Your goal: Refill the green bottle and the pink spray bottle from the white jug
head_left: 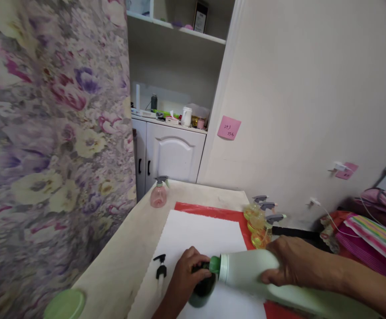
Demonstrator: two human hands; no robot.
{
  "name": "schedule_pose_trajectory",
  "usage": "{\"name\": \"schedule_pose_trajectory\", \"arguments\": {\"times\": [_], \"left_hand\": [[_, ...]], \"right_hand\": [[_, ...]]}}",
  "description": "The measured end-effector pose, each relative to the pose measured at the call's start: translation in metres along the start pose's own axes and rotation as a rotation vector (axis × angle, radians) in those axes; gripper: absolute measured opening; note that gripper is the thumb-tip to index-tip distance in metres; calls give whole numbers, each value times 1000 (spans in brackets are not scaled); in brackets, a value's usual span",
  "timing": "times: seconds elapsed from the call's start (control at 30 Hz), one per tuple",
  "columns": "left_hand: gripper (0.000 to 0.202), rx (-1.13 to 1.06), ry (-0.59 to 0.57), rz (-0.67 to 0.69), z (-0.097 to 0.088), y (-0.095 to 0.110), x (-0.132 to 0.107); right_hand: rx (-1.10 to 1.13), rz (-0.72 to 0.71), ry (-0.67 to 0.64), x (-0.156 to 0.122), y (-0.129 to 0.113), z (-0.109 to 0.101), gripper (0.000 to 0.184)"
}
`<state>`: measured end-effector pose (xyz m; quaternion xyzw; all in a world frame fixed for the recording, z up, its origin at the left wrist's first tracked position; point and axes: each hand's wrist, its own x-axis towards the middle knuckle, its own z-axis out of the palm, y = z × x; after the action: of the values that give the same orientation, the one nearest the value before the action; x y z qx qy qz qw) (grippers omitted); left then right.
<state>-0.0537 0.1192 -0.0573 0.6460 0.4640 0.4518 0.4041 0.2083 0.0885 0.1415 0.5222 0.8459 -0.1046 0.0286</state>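
Observation:
My left hand [191, 271] is wrapped round the upper part of a dark green bottle [202, 296] standing on a white sheet [209, 230]. My right hand [289, 261] grips a large pale green bottle [246, 268], which lies tilted almost level. Its green spout [214, 264] meets the mouth of the dark bottle; whether liquid is flowing I cannot tell. Left of my left hand, a black pump head [161, 268] with a pale tube lies on the sheet.
A pink pump bottle [158, 196] stands at the table's far left corner. Several yellow pump bottles [261, 237] line the right side, by the red sheet [209, 209]. A round green lid [64, 305] is at lower left. A floral curtain [56, 110] hangs on the left.

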Motion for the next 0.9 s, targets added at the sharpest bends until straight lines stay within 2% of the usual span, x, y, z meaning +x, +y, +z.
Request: {"name": "schedule_pose_trajectory", "arguments": {"times": [0.27, 0.5, 0.7, 0.9], "left_hand": [[22, 1, -5, -5, 1, 1, 1], [20, 11, -15, 4, -1, 1, 0], [22, 9, -9, 4, 0, -1, 1], [21, -2, -12, 4, -1, 0, 1]], "right_hand": [[3, 31, -16, 1, 3, 3, 35], [17, 4, 26, -1, 5, 3, 30], [34, 12, -5, -1, 4, 3, 28], [9, 10, 5, 0, 2, 2, 34]]}}
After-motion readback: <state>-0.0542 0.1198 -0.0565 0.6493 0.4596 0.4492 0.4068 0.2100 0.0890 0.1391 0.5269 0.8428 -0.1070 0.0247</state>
